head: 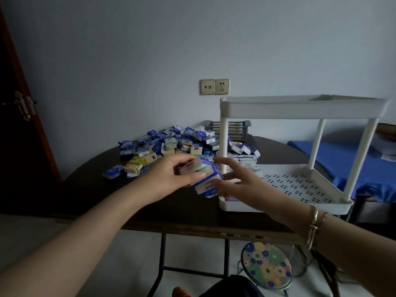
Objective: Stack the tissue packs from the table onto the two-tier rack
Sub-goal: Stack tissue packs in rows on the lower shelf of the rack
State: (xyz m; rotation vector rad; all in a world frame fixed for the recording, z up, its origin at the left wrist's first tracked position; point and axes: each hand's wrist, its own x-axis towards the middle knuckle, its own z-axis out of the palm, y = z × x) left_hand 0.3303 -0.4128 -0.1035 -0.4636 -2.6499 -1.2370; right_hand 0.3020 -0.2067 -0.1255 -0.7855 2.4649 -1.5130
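A heap of small blue-and-white tissue packs (171,142) lies on the dark table (90,189). The white two-tier rack (300,108) stands at the table's right; a few packs lie in its lower tier's near-left corner, partly hidden by my hand. My left hand (169,179) grips a small stack of tissue packs (203,176) in the air just left of the rack's front post. My right hand (237,185) reaches in with spread fingers and touches the stack's right side.
A yellow pack (135,164) lies at the heap's near-left edge. A grey slatted object (233,127) sits behind the rack. A flower-patterned stool (266,265) stands under the table. A blue bed (351,161) is on the right, a dark door (19,116) on the left.
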